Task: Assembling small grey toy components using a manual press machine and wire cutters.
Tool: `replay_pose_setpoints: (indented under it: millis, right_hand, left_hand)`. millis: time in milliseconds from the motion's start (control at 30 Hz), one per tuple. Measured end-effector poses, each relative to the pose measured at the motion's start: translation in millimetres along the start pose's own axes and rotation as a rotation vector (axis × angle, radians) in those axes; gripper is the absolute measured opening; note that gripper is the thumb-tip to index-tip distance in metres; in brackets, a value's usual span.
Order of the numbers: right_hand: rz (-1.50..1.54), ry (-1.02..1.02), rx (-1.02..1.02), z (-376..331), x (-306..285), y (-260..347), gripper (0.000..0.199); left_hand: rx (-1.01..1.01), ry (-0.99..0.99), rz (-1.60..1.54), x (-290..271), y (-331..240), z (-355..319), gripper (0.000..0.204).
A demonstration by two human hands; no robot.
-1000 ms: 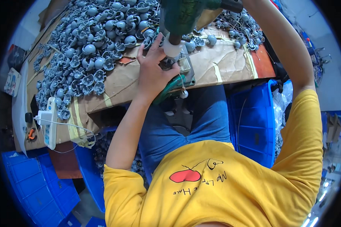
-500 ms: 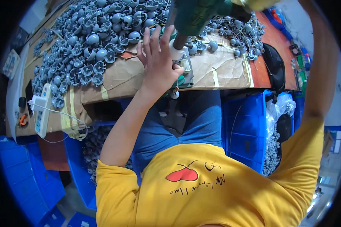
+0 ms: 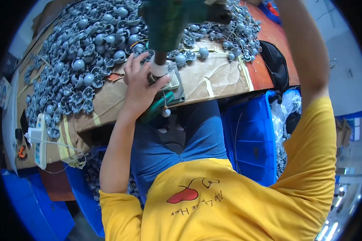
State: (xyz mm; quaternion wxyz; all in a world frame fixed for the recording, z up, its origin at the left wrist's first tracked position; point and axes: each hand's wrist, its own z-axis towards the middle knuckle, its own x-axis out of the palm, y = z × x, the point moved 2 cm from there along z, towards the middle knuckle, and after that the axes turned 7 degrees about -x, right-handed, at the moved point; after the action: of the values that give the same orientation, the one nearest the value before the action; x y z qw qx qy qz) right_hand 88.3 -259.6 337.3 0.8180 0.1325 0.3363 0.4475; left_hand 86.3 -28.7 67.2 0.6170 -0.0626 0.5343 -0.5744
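My left hand [image 3: 142, 84] rests on the table's near edge, fingers bent and apart, thumb stretched toward a small pale fixture [image 3: 173, 80] on a dark plate [image 3: 182, 96]. Above the fixture stands a green power tool [image 3: 169, 24] with a metal shaft [image 3: 161, 58]. Its lower end meets a white sleeve [image 3: 159, 69], beside my fingers. A rounded grey shell [image 3: 150, 52] touches or lies just beyond my fingertips; I cannot tell which. My right arm [image 3: 303, 44] reaches up past the top edge, its hand out of view. Green tubing [image 3: 161, 103] and a small ball [image 3: 166, 113] hang below the fixture.
A large heap of grey plastic shells [image 3: 78, 64] covers the table's left and far side; smaller parts [image 3: 245, 36] lie right. A white power strip [image 3: 40, 140] sits at the left edge, a black pouch [image 3: 274, 64] at the right. Blue bins [image 3: 251, 136] stand below.
The whole view has shifted, so the table and tool appear further left. My left fingers, stretched upward before, are now more bent beside the white sleeve. My right arm still reaches upward.
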Motion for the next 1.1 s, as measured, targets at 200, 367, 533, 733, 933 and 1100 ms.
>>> replay_pose_setpoints:
  millis: [200, 367, 533, 733, 933, 1100]
  right_hand:
    - [0.567, -0.212, 0.905, -92, -3, -164, 0.019]
    - [-0.804, 0.907, 0.104, -216, -58, -130, 0.014]
    - [-1.325, 0.901, 0.779, -240, -66, -123, 0.041]
    - [-1.255, 0.658, 0.424, -266, -76, -165, 0.036]
    - [-1.31, 0.235, 0.079, -137, -116, -80, 0.021]
    - [-1.148, 0.196, -0.09, -129, -79, -67, 0.017]
  left_hand:
    - [-0.228, 0.2, -0.038, -84, -29, -55, 0.043]
    - [-0.619, 0.546, 0.556, -168, -4, -111, 0.042]
    - [-0.31, -0.106, 0.582, -129, 44, -74, 0.026]
    - [-0.089, -0.067, 0.533, -106, 55, -49, 0.023]
    - [-0.028, -0.206, 0.102, -80, 25, -37, 0.021]
    - [0.138, -0.137, -0.151, -37, -13, -12, 0.018]
